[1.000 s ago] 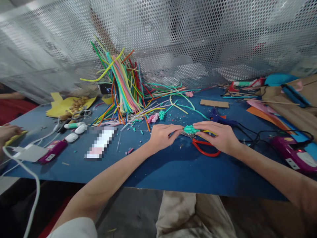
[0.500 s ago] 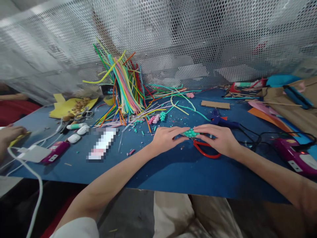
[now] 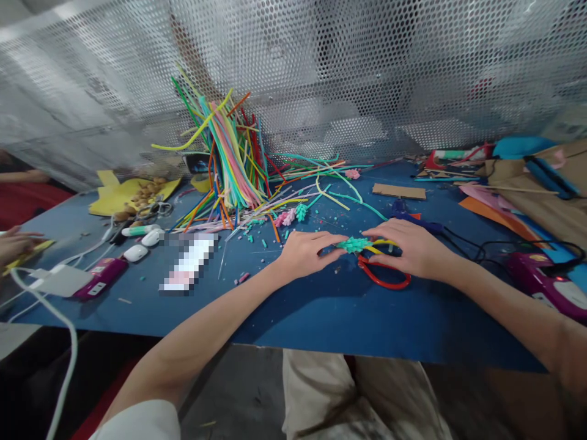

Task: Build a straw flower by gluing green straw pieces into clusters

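Observation:
A teal fuzzy piece (image 3: 354,245), made of short pipe-cleaner bits, is pinched at its left end by my left hand (image 3: 308,252). Two thin yellow strips (image 3: 381,244) run from its right side towards my right hand (image 3: 408,247). That hand has its thumb and fingers apart around the strips; whether it touches them is unclear. Just below lies a red looped handle (image 3: 387,283), close to my right thumb. The rest of that tool is hidden. Pink and teal fuzzy clusters (image 3: 291,216) lie beyond my left hand.
A large bundle of colourful pipe cleaners (image 3: 233,156) stands by the perforated metal screen (image 3: 358,67). A blue glue gun (image 3: 415,220) and purple device (image 3: 543,278) with cables are at right. Left are a blurred-out phone (image 3: 190,263), white charger (image 3: 64,280) and another person's hand (image 3: 18,244).
My right fingers have spread and shifted off the teal piece, so more of it shows. Yellow strips have come into view beside it. My left hand keeps its pinch.

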### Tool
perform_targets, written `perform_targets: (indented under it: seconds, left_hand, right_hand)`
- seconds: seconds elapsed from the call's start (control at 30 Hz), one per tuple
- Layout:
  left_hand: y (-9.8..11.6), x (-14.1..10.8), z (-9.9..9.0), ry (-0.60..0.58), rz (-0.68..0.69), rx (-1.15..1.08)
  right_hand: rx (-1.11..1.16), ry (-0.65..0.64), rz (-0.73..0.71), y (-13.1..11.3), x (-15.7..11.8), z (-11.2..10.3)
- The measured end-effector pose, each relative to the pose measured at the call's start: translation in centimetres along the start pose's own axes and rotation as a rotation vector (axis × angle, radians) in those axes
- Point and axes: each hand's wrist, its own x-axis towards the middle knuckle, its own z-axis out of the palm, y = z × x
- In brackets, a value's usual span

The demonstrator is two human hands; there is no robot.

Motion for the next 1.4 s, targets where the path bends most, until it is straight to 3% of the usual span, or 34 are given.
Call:
perform_targets:
  seconds: [0.1, 0.3, 0.43, 0.6, 0.7, 0.83, 0.9, 1.03, 1.2, 1.3, 1.4]
  left_hand:
    - [-0.1, 0.0, -0.1, -0.035, 0.025, -0.014]
    - [-0.1, -0.2, -0.2, -0.213, 0.208, -0.090]
    - [-0.1, -0.2, -0.3, -0.328, 0.302, -0.171]
    - [-0.4, -0.3, -0.3, -0.356, 0.300, -0.184]
    - [-0.5, -0.3, -0.2, -0.391, 0.295, -0.195]
    - [-0.5, 0.1, -0.4, -0.410, 0.315, -0.195]
    - [-0.6, 0.3, -0.6, -0.386, 0.315, -0.181]
    - [-1.4, 0.5, -1.1, -0.329, 0.180, -0.066]
    - [-4.5, 0.7, -2.5, -0.220, -0.147, 0.199]
    - [-7.2, 0.8, -3.9, -0.104, -0.355, 0.313]
    - [-9.8, 0.3, -5.2, -0.032, -0.447, 0.354]
  right_hand:
    - [-0.125, -0.113, -0.045, 0.6, -0.5, -0.3]
    - [-0.257, -0.190, -0.032, -0.4, -0.6, 0.5]
    - [-0.425, -0.173, -0.058, -1.5, -0.5, 0.6]
    - [-0.513, -0.051, -0.118, -1.8, -0.7, -0.6]
    - [-0.473, 0.018, 0.023, -0.7, -0.7, -1.6]
    - [-0.359, 0.130, 0.409, 2.2, -0.8, -3.2]
    - [-0.361, 0.152, 0.524, 4.0, -1.0, -3.9]
    - [-0.518, 0.101, 0.694, 6.9, -1.7, -4.6]
    - [-0.652, -0.044, 0.693, 8.6, -2.6, -4.0]
    - [-0.709, -0.012, 0.701, 9.1, -2.8, -3.9]
    - [-0.750, 0.077, 0.696, 9.5, -2.7, -3.9]
